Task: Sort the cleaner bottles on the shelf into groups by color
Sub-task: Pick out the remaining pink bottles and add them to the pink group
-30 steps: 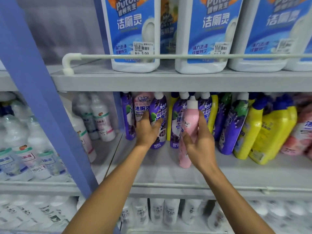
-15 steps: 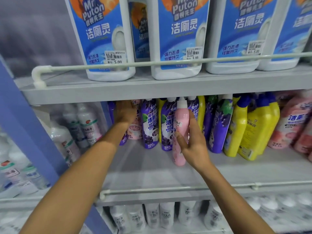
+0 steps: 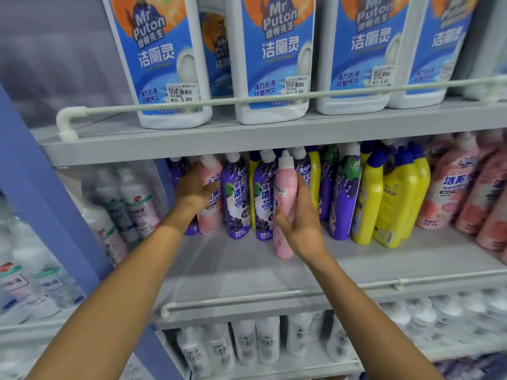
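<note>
Pink bottle [image 3: 286, 185] gripped in our right hand [image 3: 299, 223] at the shelf [image 3: 411, 259] front, our left hand [image 3: 192, 193] curled round a second pink bottle [image 3: 212, 215] wedged among purple bottles [image 3: 237, 198] — if we yank it, those tight neighbours could topple like dominoes

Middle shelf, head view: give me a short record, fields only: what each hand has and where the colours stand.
left hand: grips left pink bottle, standing among purple bottles
right hand: grips front pink bottle, ahead of the purple row
yellow bottles: mostly right of the purple
pink group: far right end
sorting: not finished
</note>
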Available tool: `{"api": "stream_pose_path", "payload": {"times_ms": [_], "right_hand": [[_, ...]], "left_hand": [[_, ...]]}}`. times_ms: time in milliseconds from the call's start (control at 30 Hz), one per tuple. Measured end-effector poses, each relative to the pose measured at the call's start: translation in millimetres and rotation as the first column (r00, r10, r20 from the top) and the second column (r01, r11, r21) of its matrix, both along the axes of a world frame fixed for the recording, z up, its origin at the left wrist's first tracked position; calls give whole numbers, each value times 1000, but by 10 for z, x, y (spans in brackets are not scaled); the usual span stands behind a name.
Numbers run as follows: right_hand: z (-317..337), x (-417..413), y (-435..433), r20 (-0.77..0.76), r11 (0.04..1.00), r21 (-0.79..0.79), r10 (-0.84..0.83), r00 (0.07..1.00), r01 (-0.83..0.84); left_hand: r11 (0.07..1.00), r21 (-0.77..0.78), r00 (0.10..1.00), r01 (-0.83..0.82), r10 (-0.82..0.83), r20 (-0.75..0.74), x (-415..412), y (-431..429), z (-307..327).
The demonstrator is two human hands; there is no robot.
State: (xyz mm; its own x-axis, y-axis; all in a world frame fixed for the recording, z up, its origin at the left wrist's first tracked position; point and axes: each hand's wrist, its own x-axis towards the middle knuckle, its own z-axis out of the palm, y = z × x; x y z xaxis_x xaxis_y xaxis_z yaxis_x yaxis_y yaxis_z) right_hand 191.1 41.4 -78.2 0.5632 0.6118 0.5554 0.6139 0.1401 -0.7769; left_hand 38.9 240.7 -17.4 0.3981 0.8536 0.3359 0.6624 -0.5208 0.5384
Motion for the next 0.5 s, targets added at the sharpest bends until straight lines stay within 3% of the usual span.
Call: {"api": "stream_pose_path", "payload": {"times_ms": [167, 300, 500], "right_hand": [[-79, -88, 67, -136, 996, -40, -81, 987, 76], [-108, -97, 42, -145, 993, -53, -115, 983, 108], [-16, 264, -360, -168, 987, -149, 39, 985, -64]], "left_hand": [[995, -79, 981, 57, -41, 191, -374, -384, -40], [991, -99, 933, 90, -49, 357, -418, -918, -228], [934, -182, 833, 309, -173, 526, -160, -1143, -340]]}}
